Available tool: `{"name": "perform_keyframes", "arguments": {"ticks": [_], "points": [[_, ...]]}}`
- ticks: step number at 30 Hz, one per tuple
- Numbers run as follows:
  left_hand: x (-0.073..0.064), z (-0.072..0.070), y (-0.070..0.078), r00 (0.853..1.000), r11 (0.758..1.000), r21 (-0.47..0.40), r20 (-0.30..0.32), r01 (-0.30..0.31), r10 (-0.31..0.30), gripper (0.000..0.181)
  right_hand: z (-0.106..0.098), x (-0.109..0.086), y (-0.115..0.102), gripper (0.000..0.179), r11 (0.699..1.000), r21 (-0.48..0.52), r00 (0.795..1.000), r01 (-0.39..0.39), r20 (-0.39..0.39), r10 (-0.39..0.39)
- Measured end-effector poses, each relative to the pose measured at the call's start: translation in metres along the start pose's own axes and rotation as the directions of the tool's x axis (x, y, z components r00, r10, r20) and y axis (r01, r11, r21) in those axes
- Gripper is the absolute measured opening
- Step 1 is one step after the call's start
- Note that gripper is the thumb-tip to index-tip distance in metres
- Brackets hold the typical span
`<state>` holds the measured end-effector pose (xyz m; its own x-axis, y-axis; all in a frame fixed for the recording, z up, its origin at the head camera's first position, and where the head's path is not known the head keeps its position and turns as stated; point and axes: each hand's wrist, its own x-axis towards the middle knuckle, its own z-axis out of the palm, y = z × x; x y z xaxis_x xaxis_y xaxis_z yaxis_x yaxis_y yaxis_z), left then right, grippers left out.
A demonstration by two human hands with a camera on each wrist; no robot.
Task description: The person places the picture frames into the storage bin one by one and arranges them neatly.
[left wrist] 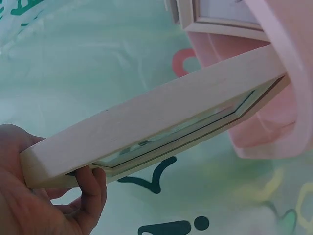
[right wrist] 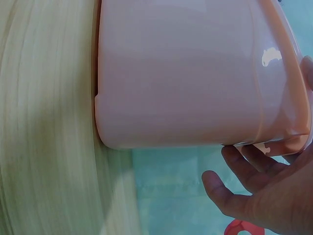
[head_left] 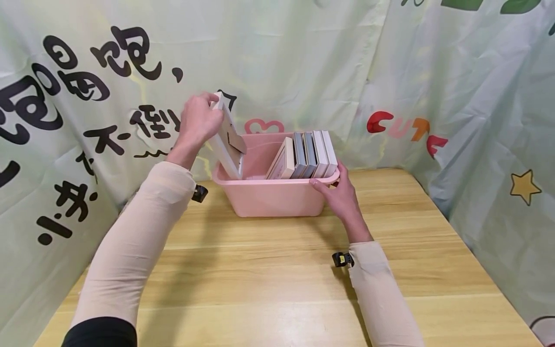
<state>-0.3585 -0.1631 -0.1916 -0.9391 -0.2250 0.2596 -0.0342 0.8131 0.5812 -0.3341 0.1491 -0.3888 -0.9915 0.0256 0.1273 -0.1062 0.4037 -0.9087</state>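
My left hand (head_left: 200, 118) pinches the top end of a white picture frame (head_left: 224, 153). The frame leans at a slant, its lower end inside the left end of a pink plastic bin (head_left: 277, 200). Its brown backing with a stand flap faces right in the head view. In the left wrist view, the glass side of the frame (left wrist: 156, 112) shows beneath its broad white edge. My right hand (head_left: 342, 197) grips the bin's right front corner, thumb over the rim; in the right wrist view its fingers (right wrist: 239, 169) curl in under the rim.
Several picture frames (head_left: 303, 156), white and grey-blue, stand on edge in the right half of the bin. The bin rests on a wooden table (head_left: 269, 270) near its back edge. A printed curtain (head_left: 295, 62) hangs behind and along both sides.
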Motion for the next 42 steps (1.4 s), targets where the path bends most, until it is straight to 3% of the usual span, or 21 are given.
{"name": "perform_keyframes", "arguments": {"ticks": [13,22,35,42], "points": [[-0.004,0.026,-0.006,0.998,0.998,0.031,0.026,-0.055,0.054,0.056,0.001,0.000,0.002,0.105,1.000,-0.001,1.000,0.007,0.001,-0.007],[-0.001,0.048,-0.014,0.998,0.997,0.056,0.020,-0.053,0.052,0.051,0.001,-0.001,0.002,0.107,1.000,-0.003,1.000,0.000,0.007,0.000],[0.000,0.080,-0.019,0.997,0.999,0.041,0.070,-0.034,0.031,0.056,0.000,0.000,0.001,0.105,1.000,0.006,1.000,-0.011,0.004,0.011],[0.000,0.093,-0.021,0.996,0.996,0.056,0.069,-0.064,0.060,0.054,0.000,0.000,0.000,0.104,1.000,0.012,1.000,-0.005,-0.003,0.005]]}}
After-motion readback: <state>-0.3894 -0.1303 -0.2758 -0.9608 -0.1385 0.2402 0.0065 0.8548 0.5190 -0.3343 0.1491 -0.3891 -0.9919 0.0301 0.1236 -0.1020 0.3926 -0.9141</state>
